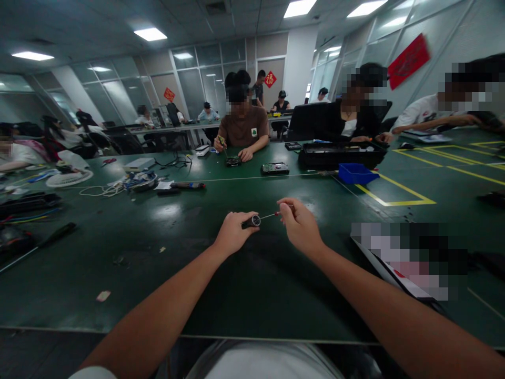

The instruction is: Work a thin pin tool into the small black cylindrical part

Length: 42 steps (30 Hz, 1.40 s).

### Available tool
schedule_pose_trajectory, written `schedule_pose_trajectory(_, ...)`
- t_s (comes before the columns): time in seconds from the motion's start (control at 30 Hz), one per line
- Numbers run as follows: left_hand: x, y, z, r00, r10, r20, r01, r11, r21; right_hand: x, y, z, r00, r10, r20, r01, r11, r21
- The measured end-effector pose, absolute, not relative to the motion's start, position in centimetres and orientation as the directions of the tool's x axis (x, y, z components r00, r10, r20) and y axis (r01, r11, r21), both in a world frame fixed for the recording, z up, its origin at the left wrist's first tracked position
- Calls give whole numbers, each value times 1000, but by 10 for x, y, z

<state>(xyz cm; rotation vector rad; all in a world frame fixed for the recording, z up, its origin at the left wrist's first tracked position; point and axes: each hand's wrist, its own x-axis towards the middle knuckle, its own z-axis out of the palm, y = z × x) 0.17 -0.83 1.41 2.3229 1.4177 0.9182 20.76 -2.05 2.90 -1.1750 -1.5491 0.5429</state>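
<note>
My left hand [233,231] is closed around a small dark cylindrical part [251,221] whose round, silvery end faces to the right and toward me. My right hand [299,223] grips a thin screwdriver [270,215] with a reddish collar; its handle is mostly hidden in the fingers. The screwdriver's shaft points left, and its tip reaches the edge of the cylindrical part's round end. Whether the tip sits inside it cannot be made out. Both hands are over the green tabletop [236,300], near its middle.
Across the table, a person in a brown shirt [246,129] works on a small device. A hard drive [275,168], a blue bin [357,173] and a black case [341,155] lie ahead. Tools and cables [140,180] are at left; a long screwdriver [59,234] lies far left.
</note>
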Motion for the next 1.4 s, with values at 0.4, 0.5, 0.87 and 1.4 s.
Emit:
schedule_pose_trajectory(0.4,0,-7,15,289,885,366,714,-454,534,206,-24,32,16,884,467,423,417,-805)
schedule_pose_trajectory(0.5,0,-7,15,280,890,359,704,-445,554,204,-19,29,62,892,447,265,417,-869)
schedule_pose_trajectory(0.87,-1,-5,12,297,840,453,646,-526,553,213,1,22,121,979,162,-243,188,-952)
schedule_pose_trajectory(1.4,1,-7,17,259,864,432,710,-473,522,206,-22,34,66,873,483,231,457,-859)
